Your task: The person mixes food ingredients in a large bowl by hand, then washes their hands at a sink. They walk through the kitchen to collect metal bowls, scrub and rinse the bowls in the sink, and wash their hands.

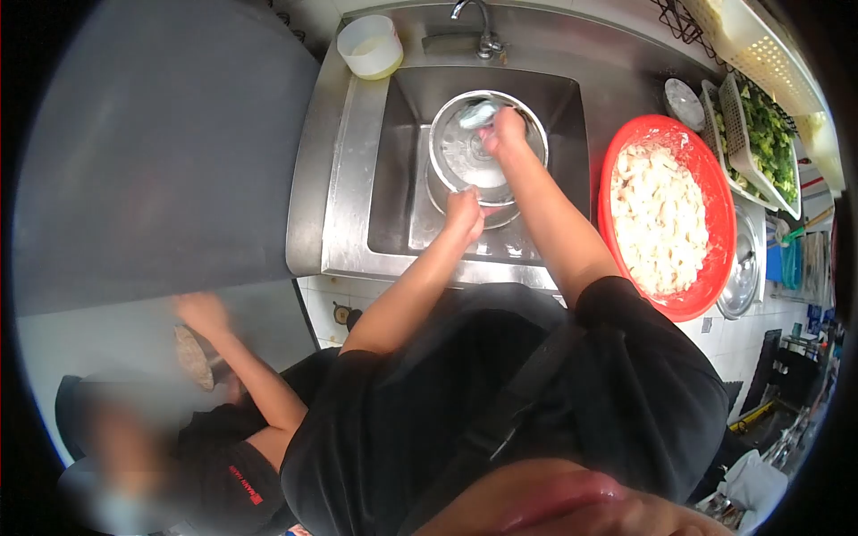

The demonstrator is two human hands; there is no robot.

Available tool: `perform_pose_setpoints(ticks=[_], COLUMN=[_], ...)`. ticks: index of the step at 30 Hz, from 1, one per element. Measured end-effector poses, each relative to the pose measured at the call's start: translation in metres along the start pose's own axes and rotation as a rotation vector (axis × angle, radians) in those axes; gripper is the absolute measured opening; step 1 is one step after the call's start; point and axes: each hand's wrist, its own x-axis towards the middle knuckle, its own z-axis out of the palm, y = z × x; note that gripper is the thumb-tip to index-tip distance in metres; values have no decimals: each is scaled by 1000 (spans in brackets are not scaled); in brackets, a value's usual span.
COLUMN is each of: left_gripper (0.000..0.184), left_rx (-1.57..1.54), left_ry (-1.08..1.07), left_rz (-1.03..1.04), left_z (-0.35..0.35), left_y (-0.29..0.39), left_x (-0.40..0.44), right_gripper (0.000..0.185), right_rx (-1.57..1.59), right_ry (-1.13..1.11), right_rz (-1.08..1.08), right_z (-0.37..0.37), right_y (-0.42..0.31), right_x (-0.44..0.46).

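A round metal bowl (438, 161) is in the stainless steel sink (393, 179), with its opening facing up. My left hand (465, 214) is closed on the bowl's near rim. Inside the bowl, near its far wall, my right hand (505, 132) is closed on a pale bluish-green scrubbing pad (479, 114), which is smeared by motion. Part of another round metal vessel (506, 218) shows beneath the bowl. The faucet (487, 40) rises behind the sink.
A white plastic tub (370, 49) stands at the sink's back left corner. To the right is a red basin (606, 196) filled with pale pieces of food. Beyond it are baskets of green vegetables (770, 147). At the lower left, a co-worker (241, 447) holds a brown object.
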Motion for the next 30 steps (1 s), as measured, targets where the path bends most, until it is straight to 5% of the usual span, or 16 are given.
perform_pose_setpoints(ticks=[2,3,4,6,7,9,13,14,16,17,18,20,24,26,28,30], left_gripper=[36,36,37,39,40,50,69,69,76,78,79,80,84,85,91,90], left_rx=[111,112,183,251,262,317,159,153,101,81,114,130,124,79,242,547], left_ry=[-69,-71,-71,-75,-150,-197,-93,-86,-67,-61,-39,-8,-95,-20,80,203], left_rz=[-82,-86,-12,60,40,82,146,151,112,102,156,205,164,255,328,306], left_z=[0,2,9,12,6,-2,23,21,20,19,19,21,16,14,5,-4], left_y=[10,14,24,42,52,49,40,41,45,46,46,45,47,40,30,16], left_x=[2,2,-3,-7,-4,3,-19,-18,-14,-13,-13,-17,-19,-11,7,18], right_gripper=[24,23,23,26,26,26,22,22,23,21,21,24,18,20,22,34], right_rx=[-832,-1180,-1181,-1847,-1851,-2051,-2097,-2096,-2254,-2315,-2316,-2104,-1974,-2332,-2557,-2236], right_ry=[-42,-134,-127,-576,-577,-1111,-616,-629,-273,-290,-297,-807,-526,-404,-590,-958], right_rz=[-222,-537,-539,-770,-772,-995,-1293,-1295,-964,-805,-816,-994,-1350,-833,-602,-915], right_z=[3,-7,-12,-25,-27,-32,0,-2,-9,-18,-22,-24,-10,-22,-32,-57], right_y=[11,28,29,28,21,6,-9,-8,-1,7,14,23,8,3,16,29], right_x=[-20,-12,-17,-32,-34,-37,-17,-19,-28,-30,-27,-32,4,-14,-26,-23])
